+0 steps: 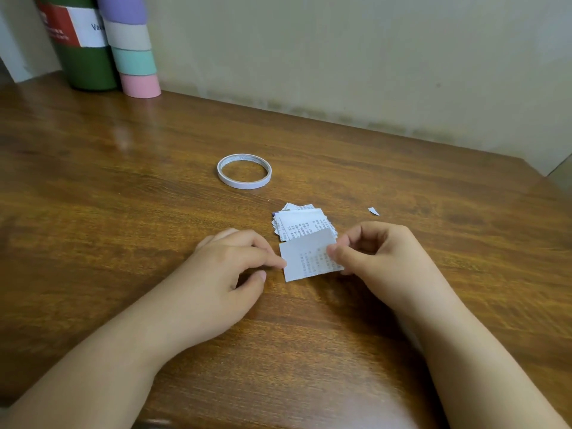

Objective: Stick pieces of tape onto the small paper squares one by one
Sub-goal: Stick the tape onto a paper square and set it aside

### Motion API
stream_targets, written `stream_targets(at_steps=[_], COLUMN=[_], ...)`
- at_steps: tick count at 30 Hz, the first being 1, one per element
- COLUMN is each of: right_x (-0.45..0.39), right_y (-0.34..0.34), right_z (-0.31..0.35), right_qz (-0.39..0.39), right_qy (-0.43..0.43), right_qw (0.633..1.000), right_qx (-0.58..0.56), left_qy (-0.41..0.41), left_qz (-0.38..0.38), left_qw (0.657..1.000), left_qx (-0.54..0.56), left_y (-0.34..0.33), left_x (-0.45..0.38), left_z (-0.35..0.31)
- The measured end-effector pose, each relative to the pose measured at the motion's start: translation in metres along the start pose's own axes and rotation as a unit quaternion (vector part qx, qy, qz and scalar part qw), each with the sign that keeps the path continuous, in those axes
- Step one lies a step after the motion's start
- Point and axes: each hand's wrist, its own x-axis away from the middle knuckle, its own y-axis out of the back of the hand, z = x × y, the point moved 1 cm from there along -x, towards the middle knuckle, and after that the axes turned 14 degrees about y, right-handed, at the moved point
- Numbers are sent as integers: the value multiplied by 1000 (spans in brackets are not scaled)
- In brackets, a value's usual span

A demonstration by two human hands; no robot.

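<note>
The paper square [305, 258] sits at frame centre, pinched by the right hand [376, 258] and touched by the left hand's [230, 267] fingertip, the tape roll [244, 171] lying beyond, up-left, nearer the left.

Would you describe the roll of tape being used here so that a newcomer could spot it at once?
On the wooden table, look just beyond the pile of paper squares. The tape roll lies flat there, alone. Unlike the thick coloured rolls stacked at the wall, it is a thin white ring.
</note>
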Motion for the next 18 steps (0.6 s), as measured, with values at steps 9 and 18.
stream_targets(at_steps=[9, 18], right_x=[1, 2], right_y=[9, 8], right_z=[12, 14], right_qz=[-71, -68], right_qy=[80, 116], right_qw=[980, 968], right_qx=[-165, -212], left_qy=[229, 203], left_qz=[30, -9], left_qw=[915, 870], left_qx=[330, 449], left_y=[16, -2], left_x=[-18, -26], left_z=[-27, -49])
